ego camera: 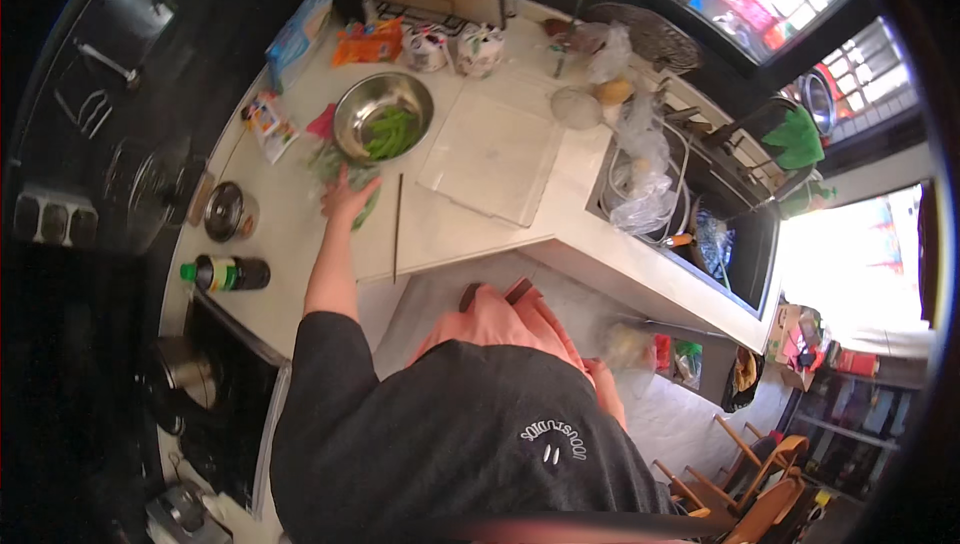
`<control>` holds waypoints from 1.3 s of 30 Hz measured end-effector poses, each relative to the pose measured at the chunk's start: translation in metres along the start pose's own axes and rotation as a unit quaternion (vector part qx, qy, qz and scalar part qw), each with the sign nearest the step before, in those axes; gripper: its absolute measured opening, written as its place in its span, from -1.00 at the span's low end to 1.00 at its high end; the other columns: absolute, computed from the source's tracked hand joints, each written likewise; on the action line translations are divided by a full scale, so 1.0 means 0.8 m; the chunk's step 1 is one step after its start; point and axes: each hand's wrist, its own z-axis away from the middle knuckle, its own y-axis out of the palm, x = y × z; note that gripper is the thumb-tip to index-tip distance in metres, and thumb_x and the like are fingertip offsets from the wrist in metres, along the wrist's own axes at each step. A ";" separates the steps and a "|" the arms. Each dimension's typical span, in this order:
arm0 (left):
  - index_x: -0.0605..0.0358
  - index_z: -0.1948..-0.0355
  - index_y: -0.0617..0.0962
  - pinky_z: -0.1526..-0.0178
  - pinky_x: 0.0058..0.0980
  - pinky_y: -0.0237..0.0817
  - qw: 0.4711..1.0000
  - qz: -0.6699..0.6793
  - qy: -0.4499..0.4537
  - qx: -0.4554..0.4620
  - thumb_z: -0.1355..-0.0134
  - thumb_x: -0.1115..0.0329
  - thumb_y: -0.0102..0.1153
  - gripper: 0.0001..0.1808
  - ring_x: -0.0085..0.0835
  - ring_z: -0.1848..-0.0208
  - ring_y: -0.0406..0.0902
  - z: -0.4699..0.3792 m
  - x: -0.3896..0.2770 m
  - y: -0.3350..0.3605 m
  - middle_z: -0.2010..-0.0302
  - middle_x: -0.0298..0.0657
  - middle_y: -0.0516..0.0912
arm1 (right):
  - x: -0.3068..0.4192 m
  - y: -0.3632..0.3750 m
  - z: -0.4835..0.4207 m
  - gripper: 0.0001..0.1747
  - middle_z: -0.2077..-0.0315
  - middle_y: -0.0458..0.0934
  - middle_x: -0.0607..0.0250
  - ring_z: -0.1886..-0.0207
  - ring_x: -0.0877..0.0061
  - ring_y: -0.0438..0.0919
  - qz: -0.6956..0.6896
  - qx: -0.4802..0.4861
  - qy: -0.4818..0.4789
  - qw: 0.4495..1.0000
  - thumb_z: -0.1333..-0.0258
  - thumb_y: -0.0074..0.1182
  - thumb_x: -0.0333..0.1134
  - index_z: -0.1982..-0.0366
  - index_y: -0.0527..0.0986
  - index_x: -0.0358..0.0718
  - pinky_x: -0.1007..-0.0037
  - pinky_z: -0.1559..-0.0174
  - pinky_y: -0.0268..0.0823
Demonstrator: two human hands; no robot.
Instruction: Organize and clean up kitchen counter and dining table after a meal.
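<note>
My left hand [349,199] reaches across the counter with its fingers spread. It lies over or against a blurred clear plastic bag [330,167] holding something green. Green pods [365,212] show beside the fingers. Just beyond stands a stainless steel bowl [350,105] with several green pods [391,132] in it. My right hand [598,373] hangs low by the pink garment, partly hidden by my body. Near it is a blurred clear plastic bag [628,347]; whether the hand holds it I cannot tell.
A chopstick [398,229] overhangs the counter's front edge. A clear board [491,161] lies right of the bowl. At left are a dark bottle with a green cap [236,273] and a lidded jar [225,211]. The sink [754,262] holds plastic bags and pans. Chairs [765,484] stand behind.
</note>
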 end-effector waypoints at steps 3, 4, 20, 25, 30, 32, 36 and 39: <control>-0.45 -0.41 0.01 -0.28 0.06 0.01 0.999 0.019 0.011 0.030 0.26 -0.66 -0.01 0.21 0.20 -0.35 0.05 0.004 -0.011 -0.002 -0.40 0.07 0.01 | -0.012 0.003 -0.015 -0.64 0.08 0.51 -0.09 0.04 0.13 0.53 0.023 0.047 0.046 0.998 -0.04 0.03 -0.37 0.07 0.58 -0.09 0.26 0.02 0.37; -0.44 -0.41 0.01 -0.28 0.09 0.00 0.999 0.033 0.004 0.029 0.27 -0.65 0.00 0.21 0.18 -0.36 0.06 0.004 -0.008 -0.003 -0.41 0.07 0.00 | -0.004 -0.003 -0.016 -0.65 0.10 0.52 -0.05 0.05 0.12 0.53 0.036 0.025 0.032 0.999 -0.03 0.05 -0.37 0.09 0.58 -0.09 0.24 0.04 0.38; 0.05 -0.20 0.43 -0.30 -0.22 0.07 0.957 0.123 0.230 -0.129 -0.07 -0.13 0.24 -0.26 0.00 -0.32 0.20 0.088 0.001 -0.105 -0.27 0.17 0.26 | 0.380 -0.265 0.071 -0.68 0.51 0.58 0.33 0.44 0.41 0.54 -0.203 -0.077 -0.667 0.713 -0.02 0.25 -0.14 0.56 0.52 -0.26 0.26 0.15 0.35; 0.15 -0.22 0.38 -0.18 -0.29 0.24 0.917 0.218 0.325 -0.074 -0.15 0.05 0.24 -0.33 -0.15 -0.20 0.37 0.206 -0.071 -0.096 -0.24 0.09 0.31 | 0.418 -0.259 0.111 -0.51 0.64 0.39 0.34 0.58 0.39 0.41 -0.319 -0.072 -0.743 0.584 -0.05 0.20 -0.02 0.70 0.35 -0.21 0.31 0.37 0.23; 0.22 -0.29 0.27 -0.05 -0.41 0.34 0.934 0.266 0.222 0.082 -0.16 0.15 0.27 -0.25 -0.28 -0.07 0.51 0.276 -0.079 -0.064 -0.23 0.01 0.35 | 0.412 -0.266 0.109 -0.41 0.71 0.27 0.31 0.66 0.32 0.32 -0.399 -0.082 -0.738 0.538 -0.04 0.20 -0.02 0.81 0.21 -0.17 0.30 0.53 0.08; 0.24 -0.29 0.26 -0.06 -0.42 0.33 0.936 0.265 0.207 0.107 -0.16 0.16 0.27 -0.24 -0.28 -0.07 0.51 0.288 -0.076 -0.057 -0.23 0.00 0.35 | 0.414 -0.274 0.089 -0.43 0.73 0.31 0.29 0.70 0.42 0.32 -0.267 -0.124 -0.876 0.381 -0.14 0.12 0.00 0.80 0.33 -0.20 0.46 0.60 0.11; 0.25 -0.30 0.25 -0.07 -0.45 0.32 0.918 0.299 0.231 0.119 -0.16 0.17 0.27 -0.24 -0.30 -0.06 0.52 0.283 -0.072 -0.037 -0.23 -0.04 0.35 | 0.396 -0.257 0.109 -0.40 0.77 0.17 0.33 0.73 0.40 0.23 -0.316 -0.176 -0.837 0.410 -0.12 0.15 -0.02 0.83 0.23 -0.17 0.44 0.61 0.07; 0.22 -0.30 0.25 -0.07 -0.46 0.31 0.913 0.288 0.257 0.131 -0.17 0.18 0.26 -0.25 -0.31 -0.06 0.52 0.276 -0.074 -0.020 -0.24 -0.04 0.35 | 0.387 -0.248 0.131 -0.38 0.76 0.14 0.33 0.72 0.38 0.23 -0.414 -0.142 -0.740 0.511 -0.18 0.08 -0.01 0.83 0.20 -0.17 0.42 0.62 0.02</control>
